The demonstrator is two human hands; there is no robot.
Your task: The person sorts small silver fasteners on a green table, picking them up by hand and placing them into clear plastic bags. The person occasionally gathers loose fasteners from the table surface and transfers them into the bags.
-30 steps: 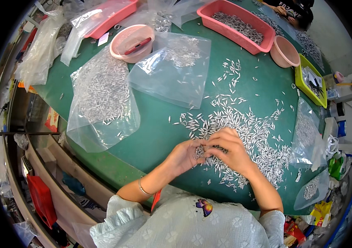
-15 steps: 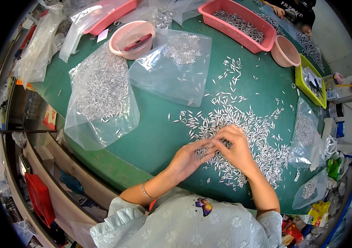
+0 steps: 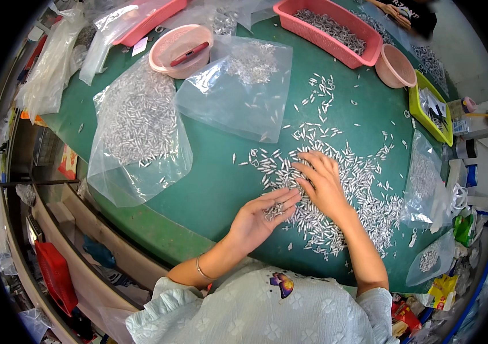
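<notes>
My left hand is turned palm up, its fingers stretched out together, and carries a small heap of silver metal clasps. They look like hooks or rings, too small to tell exactly. Over the upper part of a wide pile of small pointed silver metal pieces is my right hand, palm down with fingers apart. I see nothing between its fingers, though its fingertips are close to the pieces. Both hands are near each other above the green table.
A clear bag of similar pieces and another clear bag lie left. Behind are a pink basket, a pink tray of metal parts and a pink bowl. A yellow-green tray stands right. A co-worker's hand is far right.
My right hand has drawn away from my left palm and moved up over the pile, its fingers spreading. My left hand has shifted slightly left and its palm is now more exposed.
</notes>
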